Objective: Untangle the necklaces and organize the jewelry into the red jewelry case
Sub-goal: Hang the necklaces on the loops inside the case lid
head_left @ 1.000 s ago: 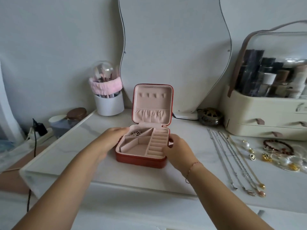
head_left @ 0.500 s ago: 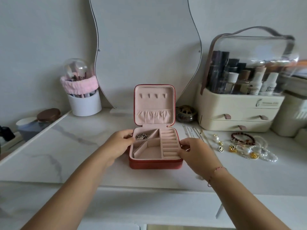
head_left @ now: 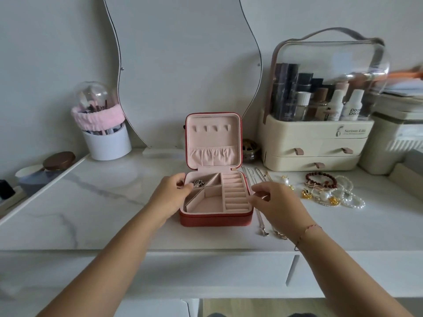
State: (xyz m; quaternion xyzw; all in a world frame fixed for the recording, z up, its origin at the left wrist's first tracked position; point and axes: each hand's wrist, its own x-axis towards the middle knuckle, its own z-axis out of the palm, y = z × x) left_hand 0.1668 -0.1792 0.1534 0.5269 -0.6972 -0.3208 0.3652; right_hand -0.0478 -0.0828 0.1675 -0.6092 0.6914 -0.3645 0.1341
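Observation:
The red jewelry case stands open mid-table, its lid upright and its lining pink. A small silver piece lies in its rear left compartment. My left hand is at the case's left rim, with thumb and forefinger curled over the edge. My right hand hovers just right of the case with loosely curled fingers, holding nothing. Under it, several thin necklaces lie straight along the case's right side. Gold earrings, a dark red bead bracelet and pearl bracelets lie further right.
A cream cosmetics organizer with a clear dome stands at the back right. Behind the case are a wavy mirror and a small dark jar. A white brush holder stands back left. The marble tabletop ends at a front edge near me.
The case has moved right, up against the necklaces. My right hand has come off the case's right side and lifted above the necklaces. My left hand stays at the left rim.

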